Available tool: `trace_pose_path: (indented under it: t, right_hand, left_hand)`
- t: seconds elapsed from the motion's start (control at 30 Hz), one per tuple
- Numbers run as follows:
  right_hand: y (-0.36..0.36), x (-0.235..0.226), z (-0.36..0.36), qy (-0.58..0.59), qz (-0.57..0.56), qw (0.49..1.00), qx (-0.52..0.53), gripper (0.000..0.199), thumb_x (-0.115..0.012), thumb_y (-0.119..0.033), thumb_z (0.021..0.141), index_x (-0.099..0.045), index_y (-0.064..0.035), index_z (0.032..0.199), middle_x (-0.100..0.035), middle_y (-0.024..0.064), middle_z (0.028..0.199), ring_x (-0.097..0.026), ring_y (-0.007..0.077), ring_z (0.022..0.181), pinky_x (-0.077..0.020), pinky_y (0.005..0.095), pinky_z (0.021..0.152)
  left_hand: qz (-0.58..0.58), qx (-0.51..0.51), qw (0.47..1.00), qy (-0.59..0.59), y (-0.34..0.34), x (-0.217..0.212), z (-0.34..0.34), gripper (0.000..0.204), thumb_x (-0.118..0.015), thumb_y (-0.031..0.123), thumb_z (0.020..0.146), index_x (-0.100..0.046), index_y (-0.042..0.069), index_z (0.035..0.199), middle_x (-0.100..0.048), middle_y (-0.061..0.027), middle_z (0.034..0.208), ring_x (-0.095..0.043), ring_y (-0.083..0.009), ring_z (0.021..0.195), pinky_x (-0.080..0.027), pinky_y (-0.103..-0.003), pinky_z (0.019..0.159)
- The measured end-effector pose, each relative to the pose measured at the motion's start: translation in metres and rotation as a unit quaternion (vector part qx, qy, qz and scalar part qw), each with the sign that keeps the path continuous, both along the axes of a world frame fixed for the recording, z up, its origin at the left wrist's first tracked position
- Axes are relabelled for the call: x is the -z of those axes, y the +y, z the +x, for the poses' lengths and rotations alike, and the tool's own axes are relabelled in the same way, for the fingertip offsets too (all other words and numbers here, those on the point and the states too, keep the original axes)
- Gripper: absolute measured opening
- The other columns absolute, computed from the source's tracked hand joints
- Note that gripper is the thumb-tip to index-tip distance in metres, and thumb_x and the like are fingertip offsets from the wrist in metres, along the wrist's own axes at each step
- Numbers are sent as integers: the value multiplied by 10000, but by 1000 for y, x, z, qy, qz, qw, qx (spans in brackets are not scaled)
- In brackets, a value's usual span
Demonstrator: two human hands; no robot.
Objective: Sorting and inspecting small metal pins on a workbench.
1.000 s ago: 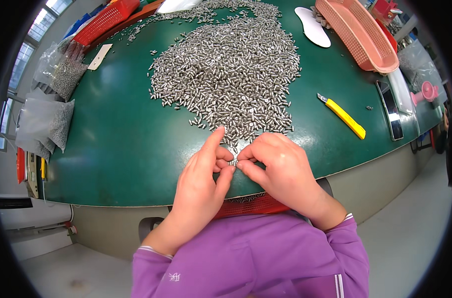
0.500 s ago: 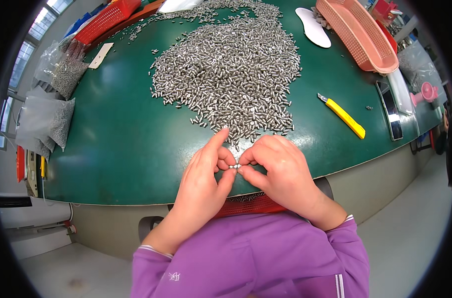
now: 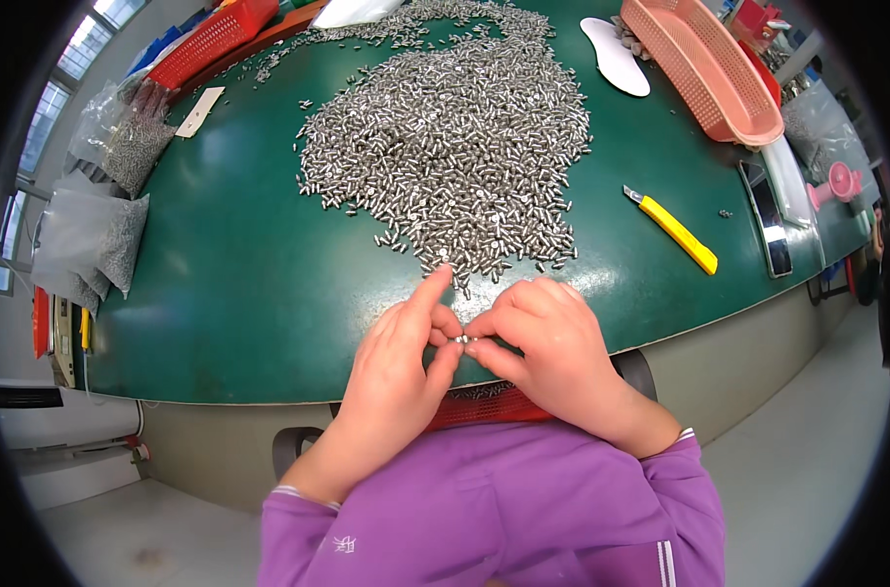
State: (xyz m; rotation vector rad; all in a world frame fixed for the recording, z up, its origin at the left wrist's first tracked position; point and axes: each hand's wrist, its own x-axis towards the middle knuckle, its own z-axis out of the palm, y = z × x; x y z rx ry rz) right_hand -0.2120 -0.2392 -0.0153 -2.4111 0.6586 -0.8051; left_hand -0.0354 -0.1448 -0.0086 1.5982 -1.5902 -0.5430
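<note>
Between my two hands, over the near edge of the green table, is a small shiny metal part. My left hand pinches its left end with thumb and fingers, the index finger stretched forward. My right hand pinches the other end between thumb and index finger. The fingertips cover most of the part, so its full shape is hidden. Just beyond my fingers spreads a large pile of small silvery, capsule-shaped metal pieces. Its near tip almost reaches my left index finger.
A yellow utility knife lies right of the pile, blade exposed. Farther right are a phone and a pink basket. Filled plastic bags line the left edge. Below the table edge, a red basket sits at my lap.
Both hands have drawn slightly nearer to me with the metal part between them. My fingertips have come closer together, covering more of it.
</note>
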Motion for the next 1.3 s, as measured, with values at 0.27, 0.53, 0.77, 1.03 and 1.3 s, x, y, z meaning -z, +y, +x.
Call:
trace_pose_path:
  t: [0.27, 0.53, 0.77, 1.03, 1.3]
  right_hand:
    - [4, -21, -33, 67, 85, 987, -122, 182, -788, -243, 829, -711, -149, 964, -582, 26, 917, -597, 249, 923, -468, 398, 829]
    - [-26, -6, -3, -9, -57, 996, 68, 153, -762, -109, 844, -701, -91, 984, -628, 57, 918, -619, 294, 873, -496, 431, 760]
    - [-22, -4, -1, -7, -27, 999, 31, 125, -745, -77, 841, -685, -75, 951, -628, 73, 911, -612, 305, 866, -499, 434, 761]
    - [-17, -4, 0, -31, 4, 1000, -1, 130, -742, -56, 830, -671, -56, 938, -635, 92, 894, -620, 324, 860, -503, 443, 765]
    - [-11, -6, -5, -12, 9, 1000, 18, 153, -766, -48, 801, -666, -62, 916, -630, 84, 886, -619, 320, 839, -503, 438, 728]
  left_hand:
    - [136, 145, 978, 59, 12, -31, 5, 758, -753, -69, 813, -472, 39, 1508, -679, -38, 984, -618, -172, 902, -518, -315, 826]
    - [-71, -7, 994, -83, -26, 4, -1, 747, -696, -119, 837, -450, 47, 1523, -684, -86, 1104, -637, -229, 979, -526, -336, 872]
    - [-60, -18, 996, -63, -26, 10, -6, 715, -696, -122, 838, -478, 43, 1499, -671, -74, 1007, -635, -218, 926, -531, -347, 829]
    - [-33, 5, 999, -31, -19, 4, -7, 686, -681, -102, 837, -468, 6, 1480, -636, -110, 986, -618, -293, 919, -517, -415, 823]
    - [-47, 2, 997, -63, -21, 10, -7, 734, -723, -98, 826, -480, 46, 1504, -668, -67, 1016, -612, -204, 906, -523, -337, 816]
